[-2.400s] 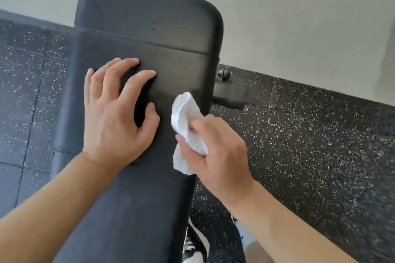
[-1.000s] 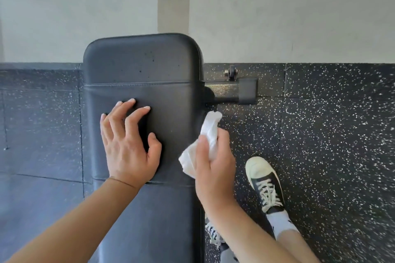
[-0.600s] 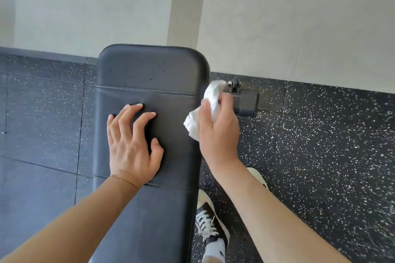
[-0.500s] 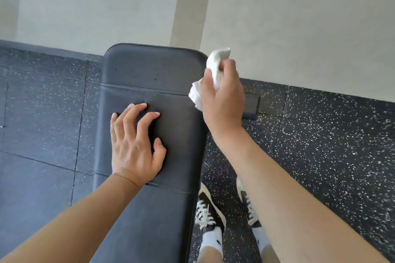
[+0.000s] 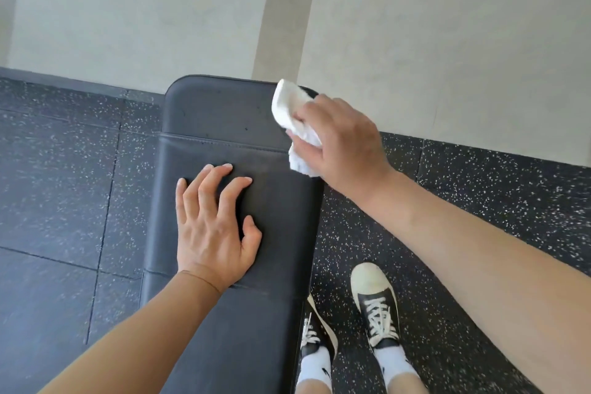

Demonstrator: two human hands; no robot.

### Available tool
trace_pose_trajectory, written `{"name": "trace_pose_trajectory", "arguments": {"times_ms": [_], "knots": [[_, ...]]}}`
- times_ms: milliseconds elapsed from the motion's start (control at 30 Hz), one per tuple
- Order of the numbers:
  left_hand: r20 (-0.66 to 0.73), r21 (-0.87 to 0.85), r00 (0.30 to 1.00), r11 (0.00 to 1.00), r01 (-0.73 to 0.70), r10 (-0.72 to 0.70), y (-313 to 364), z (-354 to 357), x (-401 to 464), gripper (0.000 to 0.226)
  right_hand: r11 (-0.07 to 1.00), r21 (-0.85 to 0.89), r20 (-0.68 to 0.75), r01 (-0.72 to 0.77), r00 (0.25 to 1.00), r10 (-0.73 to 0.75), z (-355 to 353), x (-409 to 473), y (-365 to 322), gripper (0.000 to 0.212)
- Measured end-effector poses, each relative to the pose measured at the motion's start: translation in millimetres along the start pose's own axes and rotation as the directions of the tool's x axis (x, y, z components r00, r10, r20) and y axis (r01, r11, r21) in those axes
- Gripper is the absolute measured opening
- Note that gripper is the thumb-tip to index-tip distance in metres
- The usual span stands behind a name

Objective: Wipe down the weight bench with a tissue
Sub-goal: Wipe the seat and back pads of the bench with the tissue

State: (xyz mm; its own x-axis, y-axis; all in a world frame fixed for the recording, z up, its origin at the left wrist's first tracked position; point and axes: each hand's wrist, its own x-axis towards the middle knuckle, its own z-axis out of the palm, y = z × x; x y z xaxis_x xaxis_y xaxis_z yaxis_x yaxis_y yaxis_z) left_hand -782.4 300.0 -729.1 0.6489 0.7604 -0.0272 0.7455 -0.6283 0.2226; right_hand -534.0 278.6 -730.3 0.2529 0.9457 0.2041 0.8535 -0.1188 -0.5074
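Overhead, the right hand (image 5: 342,141) has its grip bunched round a white tissue (image 5: 292,105) at the bench's (image 5: 224,329) far right corner; the left hand (image 5: 214,227) rests flat mid-surface, fingers spread; unwiped padding runs lengthwise back toward the person.

Left hand (image 5: 215,227): centre of frame, palm down, 4 fingers spread and slightly arched, thumb out to the side; bare forearm runs in from the lower left corner.

Right hand (image 5: 343,141): upper centre-right, back of hand toward the camera, fingers and thumb curled in a pinching grip; bare forearm stretches in from the lower right edge, wrist roughly straight.
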Motion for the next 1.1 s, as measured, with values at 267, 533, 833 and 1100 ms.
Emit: {"name": "trace_pose_trajectory", "arguments": {"times_ms": [267,533,833,1100], "knots": [[-0.023,-0.017,1.0,1.0,-0.003,0.003,-6,4,-2,0.053,0.961,-0.109,-0.078,-0.253,0.966,0.245,21,45,-27,0.018],[-0.046,-0.021,0.999,1.0,-0.014,0.013,-7,6,-3,0.054,0.979,-0.203,0.1,0.0,0.995,0.021,41,68,-67,0.023],[-0.08,-0.045,0.997,0.999,-0.022,0.018,-9,7,-3,0.055,0.996,-0.076,0.062,0.047,0.997,-0.043,-5,-2,3,0.017],[-0.072,-0.045,0.997,0.999,-0.012,0.009,-8,5,-2,0.056,0.989,-0.127,0.08,0.079,0.994,-0.07,56,87,-81,0.013]]}}
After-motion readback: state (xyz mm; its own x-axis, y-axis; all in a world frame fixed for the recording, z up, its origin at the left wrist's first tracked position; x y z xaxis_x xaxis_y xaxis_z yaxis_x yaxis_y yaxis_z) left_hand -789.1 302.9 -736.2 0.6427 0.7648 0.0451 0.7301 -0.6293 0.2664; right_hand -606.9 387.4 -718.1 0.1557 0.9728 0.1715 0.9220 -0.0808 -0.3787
